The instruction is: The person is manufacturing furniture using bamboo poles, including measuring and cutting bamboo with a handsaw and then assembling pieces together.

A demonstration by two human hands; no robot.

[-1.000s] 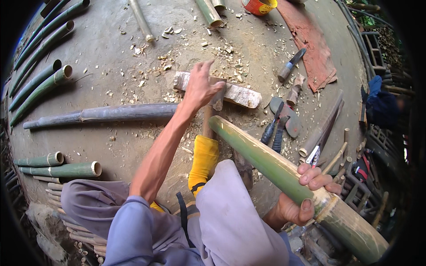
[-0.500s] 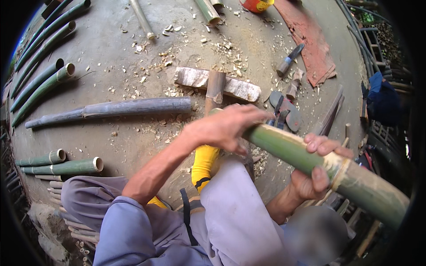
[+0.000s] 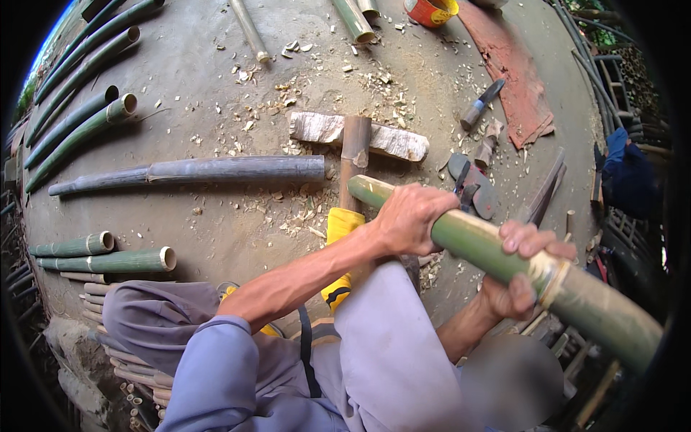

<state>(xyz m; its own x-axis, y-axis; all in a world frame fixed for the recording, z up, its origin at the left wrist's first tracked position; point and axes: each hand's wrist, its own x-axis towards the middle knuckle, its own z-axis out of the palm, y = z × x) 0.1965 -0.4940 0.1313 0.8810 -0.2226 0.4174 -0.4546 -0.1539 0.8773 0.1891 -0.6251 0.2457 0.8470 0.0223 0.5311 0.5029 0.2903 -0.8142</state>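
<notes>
A thick green bamboo pole [image 3: 471, 241] slants from the middle of the view down to the lower right, its far end close to a brown bamboo piece [image 3: 355, 155]. My left hand [image 3: 414, 216] is wrapped over the pole near that far end. Farther back, just short of a pale node ring, my right hand [image 3: 520, 266] grips the same pole, thumb below and fingers over the top. The brown piece rests across a whitish block [image 3: 317, 128] on the ground. Beneath my left forearm shows a yellow sock [image 3: 340, 227] on my leg.
A long grey bamboo pole [image 3: 230, 171] lies to the left, with shorter green bamboo lengths [image 3: 129, 259] nearer me. A knife [image 3: 484, 103], a flip-flop [image 3: 475, 189] and a reddish slab [image 3: 504, 79] lie at the right. Chips litter the ground; a red-and-yellow container [image 3: 428, 10] stands far off.
My left hand has gone from fingers stretched over the pole to closing round it, slightly lower and to the right. My right hand keeps its grip. The whole view has shifted slightly.
</notes>
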